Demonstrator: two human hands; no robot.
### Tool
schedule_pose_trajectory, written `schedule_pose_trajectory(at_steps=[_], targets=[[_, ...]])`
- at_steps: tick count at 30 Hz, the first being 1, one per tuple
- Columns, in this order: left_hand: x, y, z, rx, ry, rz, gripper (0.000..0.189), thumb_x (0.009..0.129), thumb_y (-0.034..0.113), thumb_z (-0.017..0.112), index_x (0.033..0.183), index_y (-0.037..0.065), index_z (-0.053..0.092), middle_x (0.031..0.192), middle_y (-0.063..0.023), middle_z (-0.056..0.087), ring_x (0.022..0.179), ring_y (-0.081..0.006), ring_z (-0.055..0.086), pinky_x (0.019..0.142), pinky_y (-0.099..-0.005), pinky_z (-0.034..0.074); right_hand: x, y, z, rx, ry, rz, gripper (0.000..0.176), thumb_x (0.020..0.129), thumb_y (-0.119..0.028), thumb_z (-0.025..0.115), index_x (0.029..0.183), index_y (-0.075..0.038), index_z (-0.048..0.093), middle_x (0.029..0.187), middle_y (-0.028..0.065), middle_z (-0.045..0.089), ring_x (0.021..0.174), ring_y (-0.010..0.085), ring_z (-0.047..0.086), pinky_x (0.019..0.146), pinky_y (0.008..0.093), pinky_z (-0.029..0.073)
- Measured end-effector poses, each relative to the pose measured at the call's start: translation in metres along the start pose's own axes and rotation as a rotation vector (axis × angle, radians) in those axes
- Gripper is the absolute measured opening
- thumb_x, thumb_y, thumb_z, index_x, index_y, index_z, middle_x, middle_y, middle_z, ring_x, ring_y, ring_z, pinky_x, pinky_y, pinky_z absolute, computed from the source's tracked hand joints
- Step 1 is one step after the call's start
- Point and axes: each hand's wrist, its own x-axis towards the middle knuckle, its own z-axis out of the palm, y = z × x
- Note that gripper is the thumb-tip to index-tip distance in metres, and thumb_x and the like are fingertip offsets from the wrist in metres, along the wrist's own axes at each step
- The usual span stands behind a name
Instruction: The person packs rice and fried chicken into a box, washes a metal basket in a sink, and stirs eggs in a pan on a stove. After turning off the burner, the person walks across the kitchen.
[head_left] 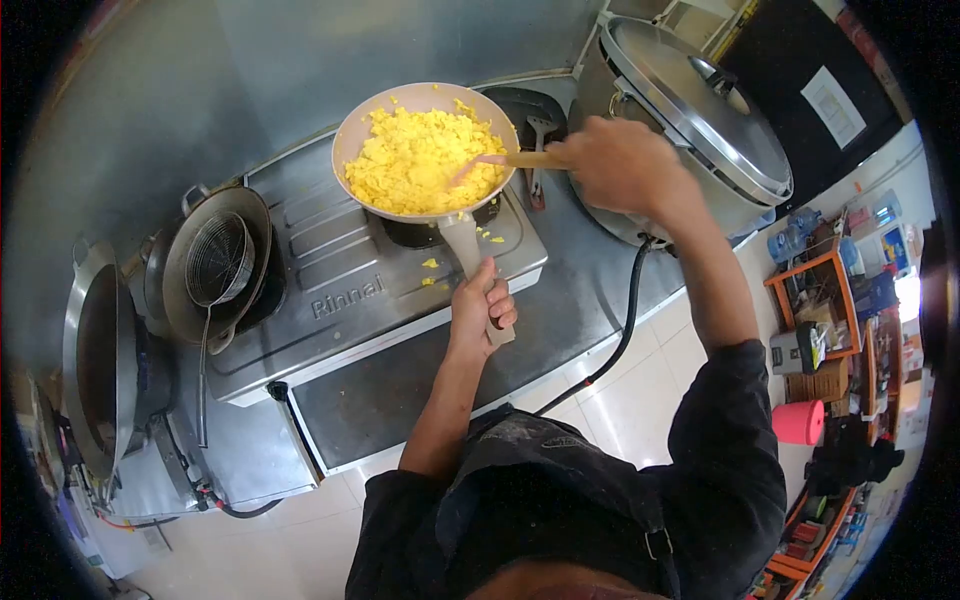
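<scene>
A pale frying pan (345,143) full of yellow scrambled eggs (415,150) sits over the right burner of the steel gas stove (325,255). My left hand (480,308) is wrapped round the pan's beige handle. Closed on the wooden handle of a spatula (530,160), my right hand (620,165) is beside the pan's right rim and slightly blurred. The spatula's pinkish end reaches into the eggs, and its tip is partly hidden there. A few yellow crumbs lie on the stove top below the pan.
On the left burner rests a dark wok (180,300) with a wire strainer (220,260) in it. A larger wok (100,370) stands further left. At right are a big lidded steel pot (690,110), a metal turner (541,130) and a black hose (628,320).
</scene>
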Motion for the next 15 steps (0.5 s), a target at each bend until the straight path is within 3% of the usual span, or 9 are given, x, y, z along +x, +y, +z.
schedule_pose_trajectory(at_steps=[2, 3, 6, 7, 10, 13, 15], targets=[[-0.001, 0.000, 0.001, -0.011, -0.005, 0.004, 0.021, 0.094, 0.031, 0.051, 0.084, 0.014, 0.043, 0.053, 0.0056, 0.033, 0.040, -0.0061, 0.031, 0.035, -0.0238, 0.027, -0.022, -0.014, -0.021, 0.040, -0.059, -0.039, 0.045, 0.084, -0.013, 0.051, 0.125, -0.032, 0.054, 0.091, 0.0151, 0.066, 0.083, 0.0275, 0.067, 0.068, 0.0388, 0.055], [0.000, 0.001, 0.000, -0.016, -0.007, 0.006, 0.021, 0.094, 0.031, 0.051, 0.084, 0.014, 0.043, 0.053, 0.0056, 0.033, 0.040, -0.0061, 0.031, 0.035, -0.0238, 0.027, -0.002, -0.024, 0.021, 0.000, 0.049, 0.020, 0.048, 0.086, -0.012, 0.047, 0.126, -0.036, 0.052, 0.087, 0.0136, 0.066, 0.079, 0.0269, 0.068, 0.067, 0.0385, 0.055], [0.004, 0.002, 0.000, -0.013, -0.012, -0.009, 0.021, 0.094, 0.031, 0.052, 0.083, 0.015, 0.043, 0.053, 0.0058, 0.033, 0.040, -0.0061, 0.031, 0.035, -0.0240, 0.028, 0.014, -0.032, 0.037, 0.027, 0.047, 0.086, 0.039, 0.082, -0.013, 0.049, 0.116, -0.027, 0.061, 0.089, 0.0124, 0.064, 0.081, 0.0295, 0.065, 0.070, 0.0411, 0.054], [0.002, 0.002, -0.001, -0.011, -0.009, -0.011, 0.021, 0.093, 0.031, 0.052, 0.083, 0.015, 0.043, 0.053, 0.0059, 0.033, 0.040, -0.0061, 0.031, 0.035, -0.0240, 0.028, -0.003, -0.019, 0.025, 0.051, 0.161, 0.059, 0.036, 0.084, -0.013, 0.047, 0.114, -0.026, 0.063, 0.084, 0.0140, 0.065, 0.073, 0.0307, 0.066, 0.066, 0.0412, 0.054], [-0.003, 0.003, -0.004, -0.020, 0.001, -0.033, 0.022, 0.093, 0.031, 0.052, 0.082, 0.016, 0.042, 0.053, 0.0061, 0.033, 0.040, -0.0060, 0.032, 0.035, -0.0237, 0.029, -0.039, -0.009, -0.019, 0.069, -0.149, 0.070, 0.039, 0.084, -0.012, 0.047, 0.118, -0.026, 0.060, 0.079, 0.0141, 0.064, 0.071, 0.0301, 0.066, 0.063, 0.0404, 0.054], [-0.004, 0.000, 0.000, -0.023, 0.017, -0.041, 0.024, 0.093, 0.032, 0.053, 0.081, 0.016, 0.040, 0.053, 0.0061, 0.033, 0.040, -0.0059, 0.032, 0.035, -0.0234, 0.029, 0.013, -0.045, 0.060, 0.058, 0.198, 0.011, 0.041, 0.083, -0.011, 0.048, 0.122, -0.019, 0.056, 0.078, 0.0131, 0.064, 0.070, 0.0277, 0.066, 0.063, 0.0385, 0.055], [-0.001, 0.003, 0.005, -0.013, 0.016, -0.023, 0.025, 0.093, 0.032, 0.053, 0.080, 0.016, 0.039, 0.053, 0.0061, 0.033, 0.040, -0.0059, 0.031, 0.035, -0.0235, 0.029, 0.061, -0.062, 0.080, -0.001, 0.202, 0.055, 0.038, 0.084, -0.014, 0.050, 0.121, -0.011, 0.054, 0.077, 0.0096, 0.064, 0.068, 0.0250, 0.066, 0.060, 0.0354, 0.054]])
